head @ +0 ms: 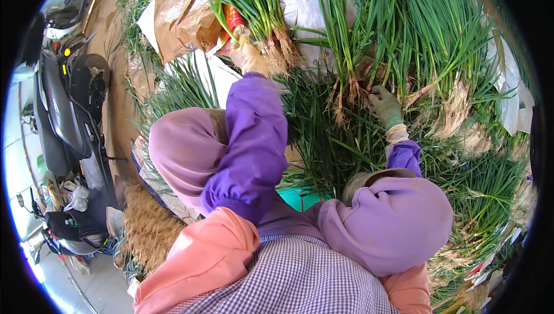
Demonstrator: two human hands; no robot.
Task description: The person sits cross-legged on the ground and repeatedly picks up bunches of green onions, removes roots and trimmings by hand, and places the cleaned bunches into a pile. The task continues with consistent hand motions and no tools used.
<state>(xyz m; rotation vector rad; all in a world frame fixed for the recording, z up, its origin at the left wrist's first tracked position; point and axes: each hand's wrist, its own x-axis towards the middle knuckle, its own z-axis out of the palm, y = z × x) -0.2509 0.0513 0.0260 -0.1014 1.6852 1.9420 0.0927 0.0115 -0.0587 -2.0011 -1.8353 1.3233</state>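
Note:
My left hand (pixel 249 54), in a pale glove, is at the upper middle. Its fingers are curled around the lower end of a green onion stalk (pixel 225 18), right beside a bunch of green onions (pixel 255 4) with reddish bases and pale roots (pixel 283 50). My right hand (pixel 385 106) wears a greenish glove. Its fingertips are at the root ends of upright green onions (pixel 352 89); leaves and shadow hide whether they grip any. To its right stands a large pile of green onions (pixel 426 24), with thick pale roots (pixel 454 108) at the bottom.
Loose green leaves (pixel 320 119) cover the ground between my knees. A brown paper sack (pixel 186 13) and a whitish woven sheet (pixel 303 6) lie ahead. Brown fibrous matter (pixel 149 225) is heaped to my left. Scooters (pixel 60 106) stand farther left. More onions (pixel 480 188) lie to the right.

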